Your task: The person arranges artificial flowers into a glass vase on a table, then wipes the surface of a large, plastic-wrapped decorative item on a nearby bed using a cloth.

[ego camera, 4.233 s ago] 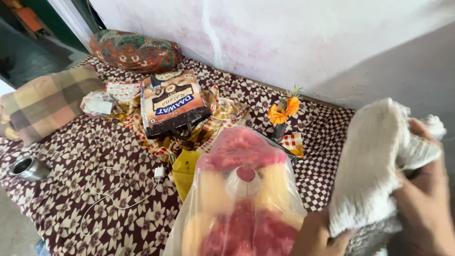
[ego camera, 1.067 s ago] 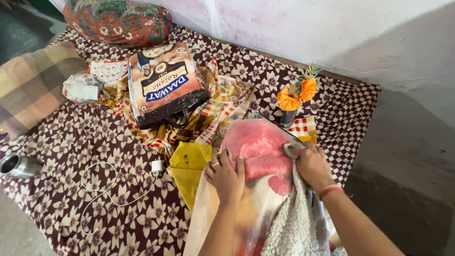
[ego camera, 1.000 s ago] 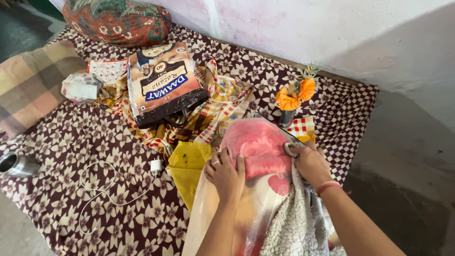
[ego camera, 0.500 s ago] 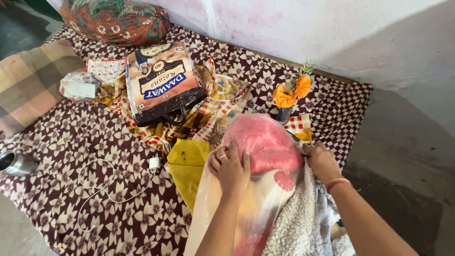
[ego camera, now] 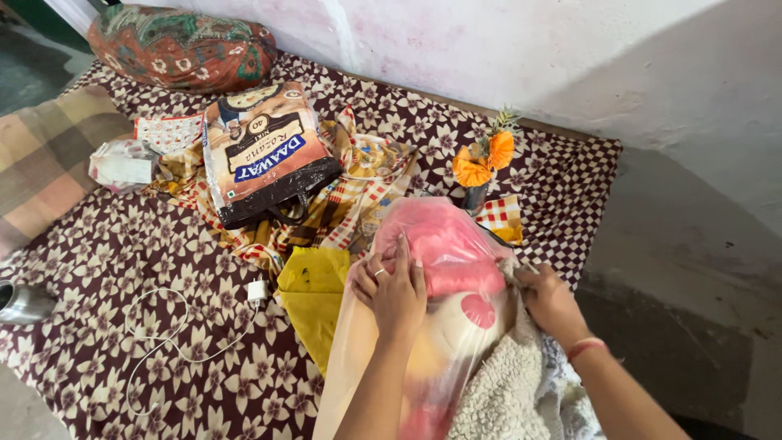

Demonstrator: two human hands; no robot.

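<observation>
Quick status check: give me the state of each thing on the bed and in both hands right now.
Left hand: flat on the plastic-wrapped plush toy.
Right hand: gripping the fleece cloth beside the toy.
Plush toy: inside a clear plastic bag, lying on the bed.
Fleece cloth: bunched against the toy.
Printed sack: lying flat.
Charger cable: loose, uncoiled.
Flowers: upright in a small vase.
Steel cup: on its side.

Left hand (ego camera: pixel 393 287) flat, right hand (ego camera: pixel 550 300) clenched
</observation>
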